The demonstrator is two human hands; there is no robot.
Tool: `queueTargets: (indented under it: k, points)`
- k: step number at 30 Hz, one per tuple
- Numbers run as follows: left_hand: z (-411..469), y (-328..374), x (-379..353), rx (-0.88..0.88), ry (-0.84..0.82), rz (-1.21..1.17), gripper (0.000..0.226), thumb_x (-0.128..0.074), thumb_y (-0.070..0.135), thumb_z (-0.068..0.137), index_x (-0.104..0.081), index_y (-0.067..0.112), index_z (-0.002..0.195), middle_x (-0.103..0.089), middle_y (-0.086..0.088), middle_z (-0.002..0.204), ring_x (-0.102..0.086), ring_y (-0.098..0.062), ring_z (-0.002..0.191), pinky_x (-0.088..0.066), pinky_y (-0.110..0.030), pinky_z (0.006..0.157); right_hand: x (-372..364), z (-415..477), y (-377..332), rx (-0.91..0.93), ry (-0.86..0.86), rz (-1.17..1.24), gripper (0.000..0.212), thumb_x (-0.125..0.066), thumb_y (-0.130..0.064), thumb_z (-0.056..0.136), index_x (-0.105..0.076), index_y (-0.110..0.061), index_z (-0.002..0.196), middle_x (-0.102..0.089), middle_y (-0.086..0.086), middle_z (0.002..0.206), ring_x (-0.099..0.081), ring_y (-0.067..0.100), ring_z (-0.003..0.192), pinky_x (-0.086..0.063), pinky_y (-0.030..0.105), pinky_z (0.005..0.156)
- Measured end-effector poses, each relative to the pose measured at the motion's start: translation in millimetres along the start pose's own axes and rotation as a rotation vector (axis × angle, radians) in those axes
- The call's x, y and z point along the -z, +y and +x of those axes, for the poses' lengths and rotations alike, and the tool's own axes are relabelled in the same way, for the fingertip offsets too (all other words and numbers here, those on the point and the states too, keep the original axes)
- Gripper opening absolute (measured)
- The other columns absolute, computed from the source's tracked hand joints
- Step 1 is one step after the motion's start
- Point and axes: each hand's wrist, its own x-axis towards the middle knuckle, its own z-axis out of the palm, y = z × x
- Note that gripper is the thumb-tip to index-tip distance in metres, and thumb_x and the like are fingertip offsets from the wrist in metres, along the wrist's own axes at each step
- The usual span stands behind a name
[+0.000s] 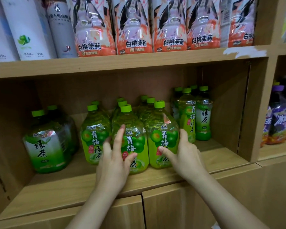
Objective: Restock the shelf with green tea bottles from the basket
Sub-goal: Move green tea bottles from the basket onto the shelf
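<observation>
Squaring up the front row of green tea bottles near the shelf (73,187) edge. Left hand (113,161) flat and open, fingers straight and spread, laid against the middle bottle (135,128), thumb on its label, gripping nothing. Right hand (185,155) cupped round the right bottle (163,124), thumb across the label, fingers curled round the far side. Basket out of view.

Risk one: middle bottle close to the front edge, steadied only by an open palm, so likely to tip forward off the shelf on a sideways nudge or a snag while pulling away. Left bottle (93,129) touching it, so probably dragged along by any tilt.

Risk two: pushing the right bottle back into the tightly packed rear bottles (150,100), likely knocking them over.

Further right, slim bottles (203,116) just beside the right hand's fingers, open to a clip from an outward swing. Big bottle (46,146) at far left standing apart, probably safe. Peach-label bottles (134,30) on the board above, well clear.
</observation>
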Motion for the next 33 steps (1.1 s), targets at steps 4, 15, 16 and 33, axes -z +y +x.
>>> queueTargets:
  k: [4,15,16,33]
  points:
    - [-1,1,1,0.024,-0.005,0.029,0.094,-0.058,0.053,0.082,0.023,0.064,0.13,-0.03,-0.016,0.145,-0.056,-0.032,0.11,-0.051,-0.042,0.078,12,4,3,-0.019,-0.233,0.141,0.096,-0.07,-0.036,0.084,-0.007,-0.015,0.153,-0.047,0.008,0.145,-0.045,0.027,0.133,-0.037,0.034,0.107]
    - [-14,30,35,-0.005,0.036,0.02,0.084,-0.068,0.023,0.081,-0.017,0.042,0.145,-0.027,-0.009,0.148,-0.026,-0.028,0.135,-0.033,-0.041,0.106,63,-39,-3,0.016,-0.312,0.127,0.096,-0.067,-0.026,0.088,0.002,-0.019,0.154,-0.039,0.007,0.151,-0.044,0.023,0.132,-0.033,0.027,0.103]
    - [-19,35,38,-0.068,0.083,-0.044,0.076,-0.066,0.018,0.081,-0.027,0.038,0.143,-0.032,-0.007,0.144,-0.032,-0.026,0.132,-0.034,-0.04,0.105,74,-48,1,0.042,-0.287,0.103,0.09,-0.066,-0.028,0.088,-0.005,-0.021,0.154,-0.046,0.008,0.146,-0.05,0.022,0.126,-0.037,0.028,0.102]
    - [-109,288,-54,-0.621,-0.428,-0.949,0.021,-0.054,0.023,0.081,-0.073,0.026,0.089,-0.066,0.019,0.079,-0.062,0.001,0.074,-0.049,-0.018,0.07,333,-241,107,-0.375,-0.085,-0.25,0.02,-0.062,-0.03,0.09,-0.063,-0.031,0.11,-0.076,-0.001,0.081,-0.069,0.015,0.081,-0.054,0.023,0.076]
